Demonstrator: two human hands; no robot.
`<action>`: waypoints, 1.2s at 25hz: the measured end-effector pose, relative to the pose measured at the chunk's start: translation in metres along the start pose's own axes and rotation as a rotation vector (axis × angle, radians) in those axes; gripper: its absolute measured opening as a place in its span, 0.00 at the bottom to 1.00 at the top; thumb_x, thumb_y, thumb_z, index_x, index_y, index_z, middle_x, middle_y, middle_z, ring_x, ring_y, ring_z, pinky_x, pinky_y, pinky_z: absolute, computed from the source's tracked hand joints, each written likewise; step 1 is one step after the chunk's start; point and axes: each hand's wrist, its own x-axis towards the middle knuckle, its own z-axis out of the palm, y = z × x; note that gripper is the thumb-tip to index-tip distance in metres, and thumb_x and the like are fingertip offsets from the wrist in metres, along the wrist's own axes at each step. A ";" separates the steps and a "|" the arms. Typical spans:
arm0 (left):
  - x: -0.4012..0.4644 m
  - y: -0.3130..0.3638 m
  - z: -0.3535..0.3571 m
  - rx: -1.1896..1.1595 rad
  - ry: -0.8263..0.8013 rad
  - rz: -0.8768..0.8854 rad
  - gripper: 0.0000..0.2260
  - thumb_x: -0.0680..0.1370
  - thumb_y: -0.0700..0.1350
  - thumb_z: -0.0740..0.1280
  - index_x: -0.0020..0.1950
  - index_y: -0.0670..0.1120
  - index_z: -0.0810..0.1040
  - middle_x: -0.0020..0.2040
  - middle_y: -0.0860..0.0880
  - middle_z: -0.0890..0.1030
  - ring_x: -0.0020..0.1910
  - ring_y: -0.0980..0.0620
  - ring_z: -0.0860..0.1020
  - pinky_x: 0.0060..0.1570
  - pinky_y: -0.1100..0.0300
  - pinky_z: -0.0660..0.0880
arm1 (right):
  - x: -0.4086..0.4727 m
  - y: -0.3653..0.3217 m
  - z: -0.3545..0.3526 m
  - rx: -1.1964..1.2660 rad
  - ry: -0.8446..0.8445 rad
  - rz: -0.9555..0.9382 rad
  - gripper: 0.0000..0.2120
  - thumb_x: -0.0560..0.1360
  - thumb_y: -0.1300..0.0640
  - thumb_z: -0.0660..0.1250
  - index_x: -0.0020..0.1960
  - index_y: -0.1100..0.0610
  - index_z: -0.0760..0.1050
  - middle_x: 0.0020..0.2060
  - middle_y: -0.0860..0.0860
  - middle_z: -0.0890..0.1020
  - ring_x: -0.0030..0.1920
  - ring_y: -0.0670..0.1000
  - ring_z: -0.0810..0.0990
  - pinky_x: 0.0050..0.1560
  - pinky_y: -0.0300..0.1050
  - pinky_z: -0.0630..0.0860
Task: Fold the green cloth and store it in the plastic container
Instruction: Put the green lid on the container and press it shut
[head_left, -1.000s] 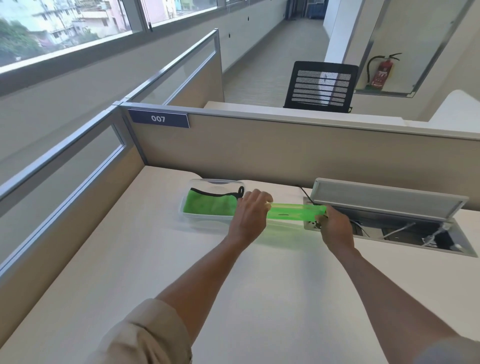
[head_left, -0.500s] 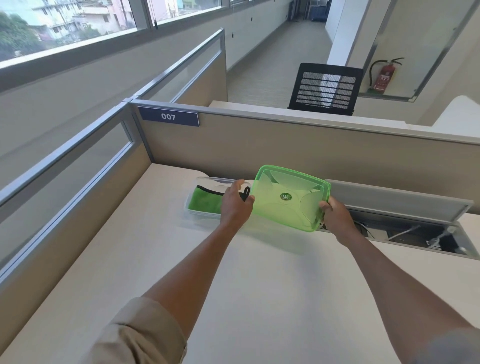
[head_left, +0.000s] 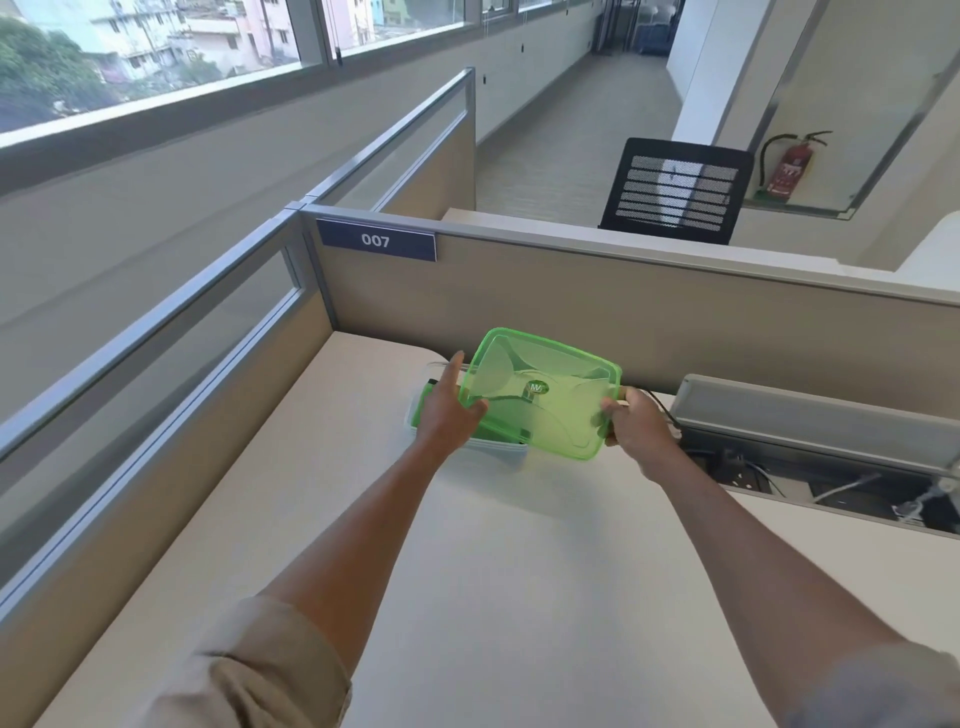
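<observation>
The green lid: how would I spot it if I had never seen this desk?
Find the beige partition with the blue 007 sign; just below it is the white desk. The green lid is held tilted between the left hand and right hand, over the clear container. It is the only see-through green thing.
</observation>
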 end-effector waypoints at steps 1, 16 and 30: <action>0.003 -0.006 -0.008 0.000 -0.014 -0.009 0.36 0.75 0.43 0.72 0.79 0.52 0.58 0.59 0.42 0.80 0.55 0.41 0.79 0.57 0.49 0.77 | 0.000 -0.004 0.010 0.005 0.018 0.009 0.06 0.80 0.59 0.62 0.55 0.60 0.73 0.36 0.51 0.81 0.33 0.50 0.77 0.33 0.45 0.75; 0.027 -0.078 -0.035 0.162 0.053 -0.164 0.31 0.76 0.55 0.69 0.76 0.49 0.65 0.63 0.40 0.73 0.61 0.40 0.75 0.59 0.53 0.72 | 0.018 -0.017 0.110 -0.287 0.091 -0.071 0.19 0.74 0.58 0.70 0.63 0.59 0.73 0.51 0.58 0.80 0.53 0.59 0.78 0.53 0.48 0.74; 0.038 -0.077 -0.027 0.297 0.027 -0.114 0.27 0.77 0.56 0.66 0.72 0.45 0.68 0.63 0.42 0.72 0.63 0.41 0.73 0.59 0.48 0.73 | 0.029 -0.004 0.119 -0.411 0.118 -0.089 0.21 0.77 0.56 0.65 0.69 0.57 0.69 0.57 0.60 0.76 0.59 0.62 0.75 0.57 0.54 0.72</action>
